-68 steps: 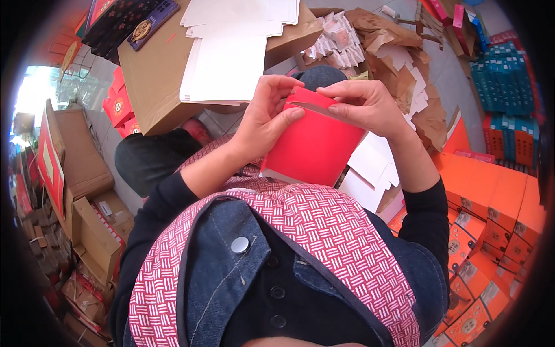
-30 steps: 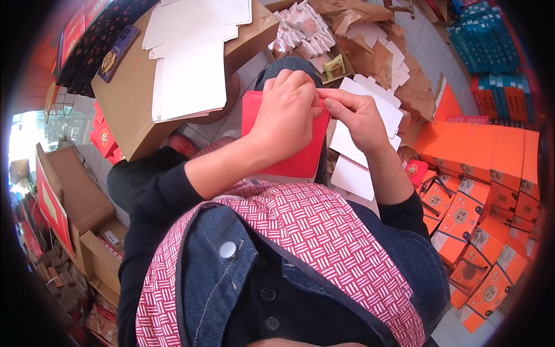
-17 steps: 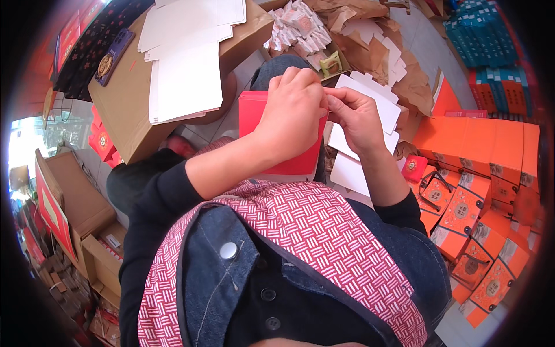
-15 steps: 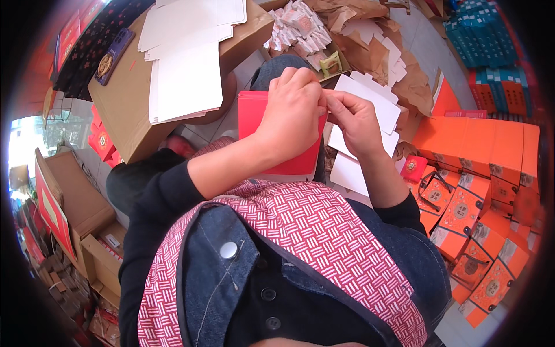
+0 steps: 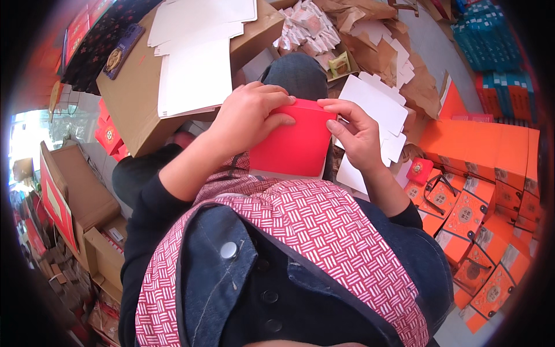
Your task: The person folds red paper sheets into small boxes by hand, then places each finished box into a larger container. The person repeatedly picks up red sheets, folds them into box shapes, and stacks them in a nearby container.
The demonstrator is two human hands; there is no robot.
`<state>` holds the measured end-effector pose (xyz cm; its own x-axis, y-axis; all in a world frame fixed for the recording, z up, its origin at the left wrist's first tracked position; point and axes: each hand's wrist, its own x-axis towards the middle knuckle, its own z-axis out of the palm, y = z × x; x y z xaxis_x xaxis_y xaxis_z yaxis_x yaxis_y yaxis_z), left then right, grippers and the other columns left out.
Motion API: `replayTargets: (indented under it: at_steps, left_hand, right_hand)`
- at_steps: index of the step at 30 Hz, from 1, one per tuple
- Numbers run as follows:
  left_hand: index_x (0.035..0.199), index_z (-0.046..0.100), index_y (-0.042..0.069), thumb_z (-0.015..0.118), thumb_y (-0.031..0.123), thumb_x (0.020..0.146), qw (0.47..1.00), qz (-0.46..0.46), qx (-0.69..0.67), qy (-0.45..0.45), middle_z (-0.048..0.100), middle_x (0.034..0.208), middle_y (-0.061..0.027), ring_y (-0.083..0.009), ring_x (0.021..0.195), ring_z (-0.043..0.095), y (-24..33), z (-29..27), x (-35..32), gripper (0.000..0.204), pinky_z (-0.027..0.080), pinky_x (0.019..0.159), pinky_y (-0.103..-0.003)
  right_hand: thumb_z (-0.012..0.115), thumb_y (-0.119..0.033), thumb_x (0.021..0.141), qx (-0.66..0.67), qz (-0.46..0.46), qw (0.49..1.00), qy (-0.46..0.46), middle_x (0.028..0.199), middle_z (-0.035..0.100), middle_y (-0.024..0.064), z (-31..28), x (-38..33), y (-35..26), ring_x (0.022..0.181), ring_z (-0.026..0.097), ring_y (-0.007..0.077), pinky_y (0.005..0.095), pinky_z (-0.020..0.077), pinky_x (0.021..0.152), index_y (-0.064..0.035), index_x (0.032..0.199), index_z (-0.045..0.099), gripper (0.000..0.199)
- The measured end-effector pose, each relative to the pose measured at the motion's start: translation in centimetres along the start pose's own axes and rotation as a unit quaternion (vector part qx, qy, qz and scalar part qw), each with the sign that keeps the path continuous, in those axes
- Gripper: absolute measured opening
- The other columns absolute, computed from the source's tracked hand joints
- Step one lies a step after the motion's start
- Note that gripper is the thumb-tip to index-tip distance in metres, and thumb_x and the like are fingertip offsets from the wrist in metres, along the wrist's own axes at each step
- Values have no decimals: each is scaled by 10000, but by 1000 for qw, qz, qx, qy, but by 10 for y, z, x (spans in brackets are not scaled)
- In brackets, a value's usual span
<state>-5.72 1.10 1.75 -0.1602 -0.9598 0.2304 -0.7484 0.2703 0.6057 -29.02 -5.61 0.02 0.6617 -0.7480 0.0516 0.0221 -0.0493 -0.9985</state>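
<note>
Between the left hand (image 5: 248, 117) and the right hand (image 5: 356, 136) we see a red carton (image 5: 289, 144), plain and bright with a whitish lower edge, and nearer to us than both hands an apron (image 5: 332, 234) in crimson with white dashes set in basket-weave blocks, over dark blue denim (image 5: 214, 254). Beyond the left hand we find white sheets (image 5: 196, 78) on a tan cardboard box (image 5: 130, 95). Right of the right hand we have orange boxes (image 5: 462, 139), some with greyish medallions, and farther beyond it teal packages (image 5: 485, 34).
</note>
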Motion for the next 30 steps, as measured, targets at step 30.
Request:
replayTargets:
  at_steps: [30]
  left_hand:
    - [1385,375,28,426,451,988,615,-421,-546,383,497,1343,-142,-262,1180,530,-109,-75,-83,582,457,987,-402]
  right_hand:
    - [828,-396,581,-454,410,791,2,1110,642,196,-88,218,398,1048,622,323,392,504,888,-24,1077,632,650]
